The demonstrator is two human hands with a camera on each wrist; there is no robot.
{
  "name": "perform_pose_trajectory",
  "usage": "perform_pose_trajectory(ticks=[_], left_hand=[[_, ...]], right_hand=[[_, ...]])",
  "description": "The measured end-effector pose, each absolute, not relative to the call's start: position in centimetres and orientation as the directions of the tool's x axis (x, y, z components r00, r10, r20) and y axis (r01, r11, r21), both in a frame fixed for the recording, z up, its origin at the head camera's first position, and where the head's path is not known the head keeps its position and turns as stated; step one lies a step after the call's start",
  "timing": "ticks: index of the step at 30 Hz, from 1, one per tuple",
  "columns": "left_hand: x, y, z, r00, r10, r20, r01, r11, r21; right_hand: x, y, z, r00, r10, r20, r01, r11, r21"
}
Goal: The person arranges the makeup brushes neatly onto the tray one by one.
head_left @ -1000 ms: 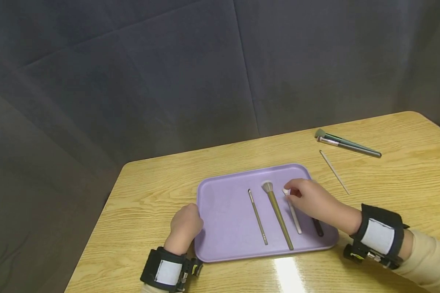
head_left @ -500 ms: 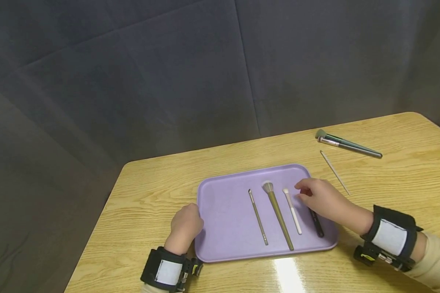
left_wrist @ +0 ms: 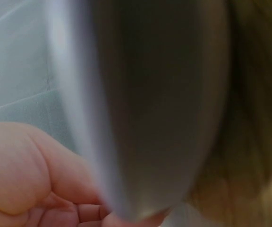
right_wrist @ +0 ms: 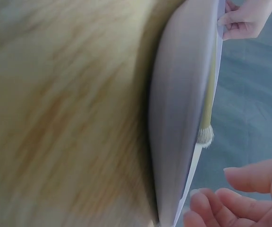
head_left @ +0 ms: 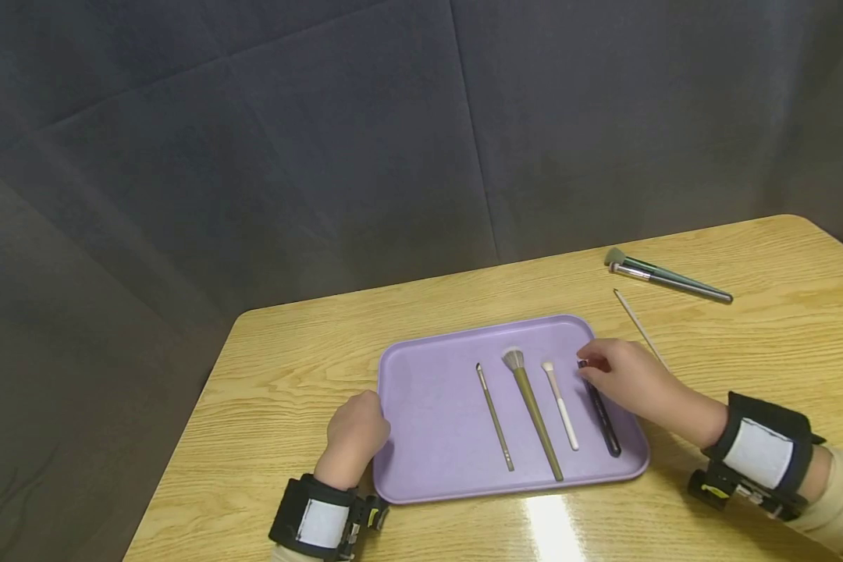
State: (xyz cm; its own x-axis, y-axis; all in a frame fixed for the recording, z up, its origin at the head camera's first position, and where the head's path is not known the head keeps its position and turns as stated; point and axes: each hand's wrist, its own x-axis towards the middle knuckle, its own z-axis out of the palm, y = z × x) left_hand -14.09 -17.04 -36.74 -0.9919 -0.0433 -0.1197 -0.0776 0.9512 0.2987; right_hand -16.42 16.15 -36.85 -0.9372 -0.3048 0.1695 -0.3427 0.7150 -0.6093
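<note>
My left hand [head_left: 357, 429] grips the left rim of a purple tray [head_left: 428, 421]; in the left wrist view, the thumb [left_wrist: 70, 179] lies against the blurred rim. Four makeup brushes lie in a row on the tray: a thin olive brush [head_left: 495, 421], a larger olive brush [head_left: 536, 421], a white brush [head_left: 562, 410] and a black brush [head_left: 602, 417]. At the black brush's bristle end is my right hand [head_left: 628, 375], thumb and fingers bent. In the right wrist view its thumb [right_wrist: 254, 177] and fingers stand apart; whether they touch the brush cannot be told.
On the wooden table [head_left: 302, 336], beyond the tray to the right, lie a slim white brush [head_left: 635, 320], partly behind the right hand, plus a green brush [head_left: 663, 272] and a dark grey brush [head_left: 684, 287] side by side. A dark cloth [head_left: 365, 156] hangs behind the table.
My right hand has moved right, from the white brush's bristle end to the black brush's. The white brush stays on the tray. The left hand keeps its hold on the rim.
</note>
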Motion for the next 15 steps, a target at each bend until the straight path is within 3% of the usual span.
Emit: perform_pose_trajectory(ticks=[15], left_hand=[[-14.1, -17.0, -36.8, -0.992, -0.043, -0.12, -0.077, 0.951, 0.3]], right_hand=[[-16.7, 17.4, -37.0, -0.936, -0.29, 0.199, -0.351, 0.732, -0.583]])
